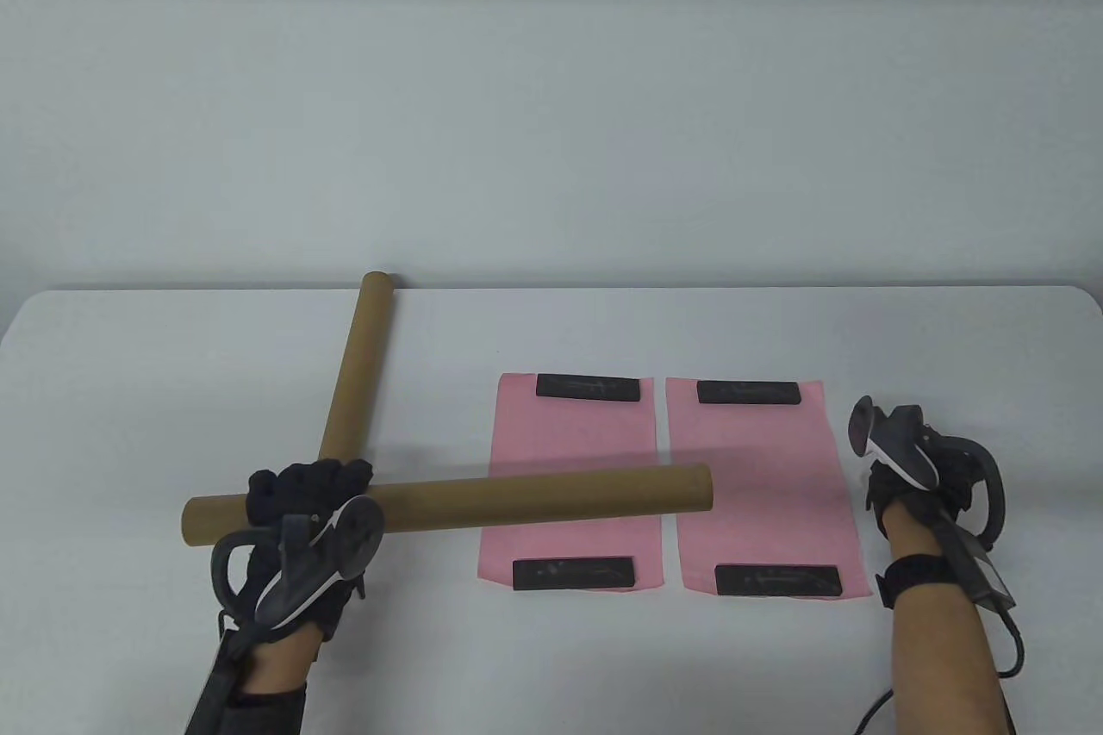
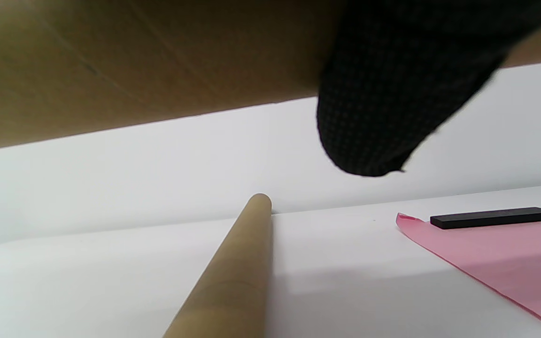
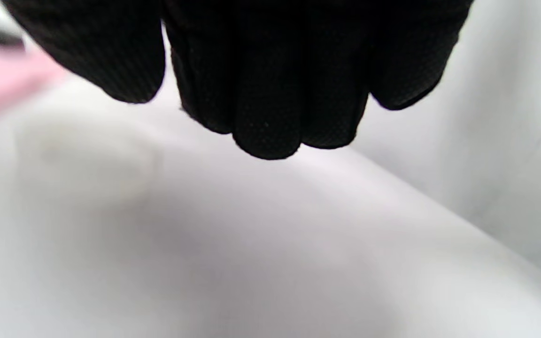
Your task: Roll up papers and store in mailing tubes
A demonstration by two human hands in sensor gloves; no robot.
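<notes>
My left hand [image 1: 310,487] grips a long brown mailing tube [image 1: 551,495] near its left end and holds it level, its right end out over the left pink sheet [image 1: 573,442]. In the left wrist view this tube [image 2: 134,61] fills the top, with a gloved finger [image 2: 392,94] curled round it. A second tube [image 1: 358,364] lies slanted on the table behind my left hand. Beside the left sheet lies the right pink sheet [image 1: 758,459]. My right hand [image 1: 888,485] sits just right of that sheet, its fingers [image 3: 266,94] loosely curled and holding nothing.
Black bar weights pin each sheet at its far end [image 1: 588,387] [image 1: 748,392] and its near end [image 1: 575,573] [image 1: 780,580]. The white table [image 1: 129,390] ends at a pale wall behind. A cable trails from my right wrist.
</notes>
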